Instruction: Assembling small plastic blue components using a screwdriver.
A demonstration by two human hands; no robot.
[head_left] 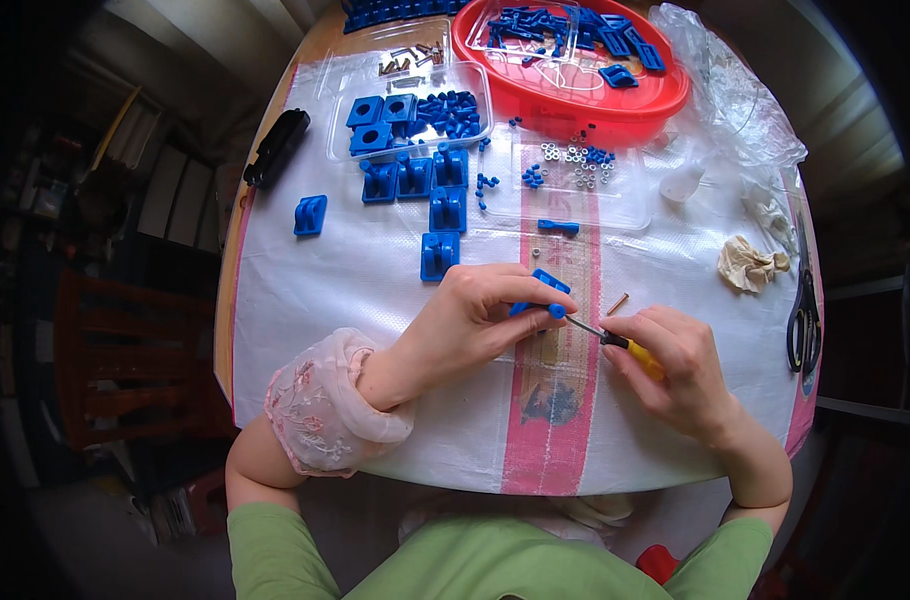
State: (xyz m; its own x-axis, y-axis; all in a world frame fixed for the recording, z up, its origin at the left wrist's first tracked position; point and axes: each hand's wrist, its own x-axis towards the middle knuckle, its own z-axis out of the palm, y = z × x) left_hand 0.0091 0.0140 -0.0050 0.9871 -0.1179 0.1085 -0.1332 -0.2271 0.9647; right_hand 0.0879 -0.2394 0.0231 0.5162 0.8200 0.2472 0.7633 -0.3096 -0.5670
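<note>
My left hand (470,315) pinches a small blue plastic part (549,282) between thumb and fingers, which cover some of it. A screwdriver with a yellow and black handle (643,358) is gripped in my right hand (683,368). Its metal shaft points left, and the tip meets the round end of the blue part. Just above the right hand, a copper-coloured screw (618,302) lies on the cloth. Beyond the left hand are a tiny nut (536,252), a loose blue piece (558,227) and several blue bracket assemblies (440,256).
A clear plastic box (487,100) holds blue pieces. Behind it, a red basin (575,125) contains more. Small nuts (585,178) sit on a clear lid (630,205). Crumpled paper (751,266) and black scissors (804,325) lie at right, a black case (277,148) at left.
</note>
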